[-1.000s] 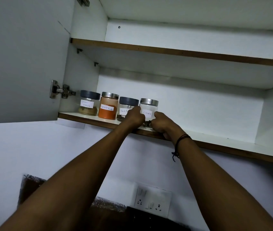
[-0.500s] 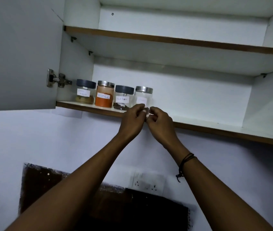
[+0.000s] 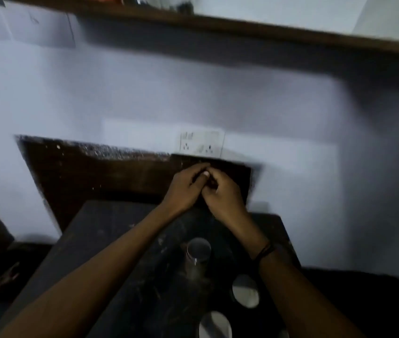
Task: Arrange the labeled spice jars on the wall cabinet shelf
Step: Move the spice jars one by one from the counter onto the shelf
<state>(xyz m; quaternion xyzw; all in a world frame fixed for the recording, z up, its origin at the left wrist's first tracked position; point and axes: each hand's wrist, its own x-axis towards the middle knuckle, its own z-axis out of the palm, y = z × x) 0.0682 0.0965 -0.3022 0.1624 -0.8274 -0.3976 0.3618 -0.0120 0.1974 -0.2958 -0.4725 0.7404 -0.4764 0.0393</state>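
- Looking from the left of the frame, the dark bench (image 3: 110, 230) is seen below a pale wall, with a dark brown splashback panel (image 3: 84, 172) behind it; much of the picture is blurred.
- At centre, the left hand (image 3: 185, 189) and the right hand (image 3: 223, 193) are held together above the bench, fingers curled and touching; whether anything small is pinched between them cannot be told, so the state of each grip is left undecided.
- A cord bracelet (image 3: 264, 251) is worn on the right wrist.
- Below the hands, a steel-lidded jar (image 3: 197, 257) stands on the bench, and two more round lids (image 3: 245, 291) are seen at lower right; no label can be read.
- Along the top edge, the brown front of the cabinet shelf (image 3: 242, 25) is visible, with the bases of already placed jars (image 3: 169, 2) just showing at upper centre.
- A white socket plate (image 3: 202, 142) is mounted on the wall above the hands.
- As a judgement: the bench jars stand close together in dim light, so a neighbour could be knocked over when one is lifted.
- A smooth jar raised to a high shelf could slip or catch the shelf edge.
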